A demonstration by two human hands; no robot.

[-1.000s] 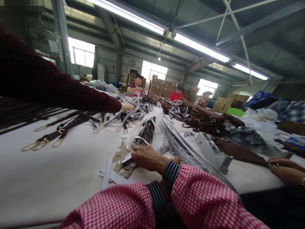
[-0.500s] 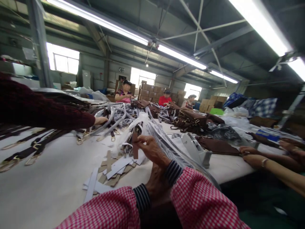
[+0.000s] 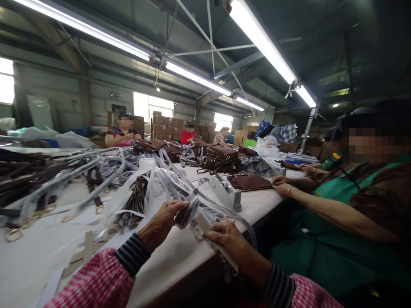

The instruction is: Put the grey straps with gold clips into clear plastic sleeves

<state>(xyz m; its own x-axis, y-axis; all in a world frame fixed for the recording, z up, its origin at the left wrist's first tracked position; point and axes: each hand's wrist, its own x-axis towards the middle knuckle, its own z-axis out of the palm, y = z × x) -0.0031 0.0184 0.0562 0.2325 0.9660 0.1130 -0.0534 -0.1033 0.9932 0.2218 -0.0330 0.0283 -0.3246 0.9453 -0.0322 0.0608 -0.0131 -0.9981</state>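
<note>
Gleaming in clear plastic [image 3: 194,206], a dark strap [image 3: 183,218] is pinched in the left hand [image 3: 164,220]. The right hand [image 3: 231,243] clamps a beige strip [image 3: 202,223].

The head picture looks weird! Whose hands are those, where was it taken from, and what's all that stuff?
There's no robot here. A person wears a small camera on their head, so you see about what they see. The two hands in checked sleeves are theirs.

The left hand holds a plastic-wrapped bundle of something dark. The right hand holds a pale strip, maybe card, with a bit of metal beside it.

On the white table lie dark straps with metal rings, a clear plastic bag, more pale strips and a brown pile. At the right, a co-worker's hands are at a flat brown piece; I can't tell exactly what it is.
</note>
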